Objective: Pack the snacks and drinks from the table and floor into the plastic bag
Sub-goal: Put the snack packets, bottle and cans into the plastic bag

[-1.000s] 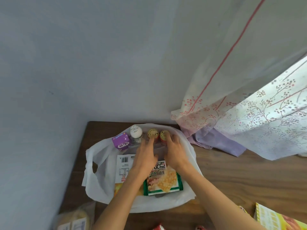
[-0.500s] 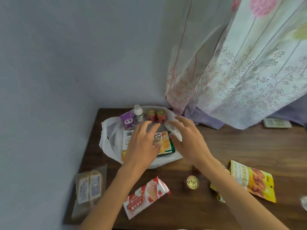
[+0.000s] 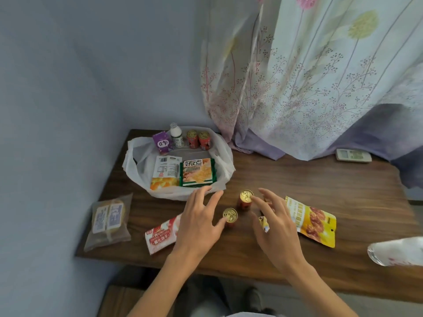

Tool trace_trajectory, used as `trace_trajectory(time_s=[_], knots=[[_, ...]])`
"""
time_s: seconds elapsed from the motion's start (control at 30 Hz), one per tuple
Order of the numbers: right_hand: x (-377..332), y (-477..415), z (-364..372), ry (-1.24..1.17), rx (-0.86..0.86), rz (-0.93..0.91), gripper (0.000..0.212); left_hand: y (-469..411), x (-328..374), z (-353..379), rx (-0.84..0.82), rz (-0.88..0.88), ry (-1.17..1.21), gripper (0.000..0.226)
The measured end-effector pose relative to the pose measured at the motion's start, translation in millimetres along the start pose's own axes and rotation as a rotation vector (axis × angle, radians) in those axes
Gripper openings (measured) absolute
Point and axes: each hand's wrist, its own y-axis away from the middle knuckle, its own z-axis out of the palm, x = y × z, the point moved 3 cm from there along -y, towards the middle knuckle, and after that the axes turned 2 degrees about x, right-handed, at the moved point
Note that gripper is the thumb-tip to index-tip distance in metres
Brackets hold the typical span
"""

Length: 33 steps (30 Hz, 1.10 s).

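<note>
The white plastic bag [image 3: 137, 161] lies open at the table's far left. Inside it stand a purple carton [image 3: 162, 143], a small white bottle [image 3: 176, 135] and two red cans [image 3: 197, 139], with a green cracker pack [image 3: 197, 172] and a white-and-orange pack [image 3: 165, 172] lying flat. Two more gold-topped red cans stand outside it: the near can [image 3: 230, 216] touches the thumb of my left hand [image 3: 200, 221], and the far can [image 3: 245, 199] meets a fingertip of my right hand [image 3: 273, 221]. Both hands are spread and hold nothing.
On the wooden table [image 3: 320, 193] lie a pink wafer pack [image 3: 160, 236], a clear bag of bread [image 3: 108, 220], a yellow nut pouch [image 3: 313, 220], a small yellow wrapper [image 3: 263, 223] and a white remote [image 3: 353, 155]. A flowered curtain [image 3: 309, 76] hangs over the back edge. A plastic-wrapped item [image 3: 398, 250] shows at right.
Both hands have drawn back from the cans inside the bag to the two cans standing on the table nearer me. The view has tilted down and shows more of the table.
</note>
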Motion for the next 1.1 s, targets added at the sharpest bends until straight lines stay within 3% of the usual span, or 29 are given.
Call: trace_trajectory(time_s=[0.37, 0.57, 0.8, 0.93, 1.1], knots=[[79, 82, -5, 0.033, -0.149, 0.004, 0.054, 73, 38, 61, -0.098, -0.053, -0.042, 0.077], [100, 33, 41, 0.107, -0.208, -0.011, 0.049, 43, 25, 98, -0.162, -0.151, -0.044, 0.076], [117, -28, 97, 0.247, -0.423, -0.035, 0.066, 8, 1, 151, -0.287, -0.257, -0.029, 0.077], [125, -45, 119, 0.261, -0.528, -0.037, 0.075, 7, -10, 169, -0.26, -0.28, 0.059, 0.076], [135, -60, 136, 0.156, -0.536, 0.016, 0.074, 7, -11, 185, -0.179, -0.349, 0.244, 0.072]])
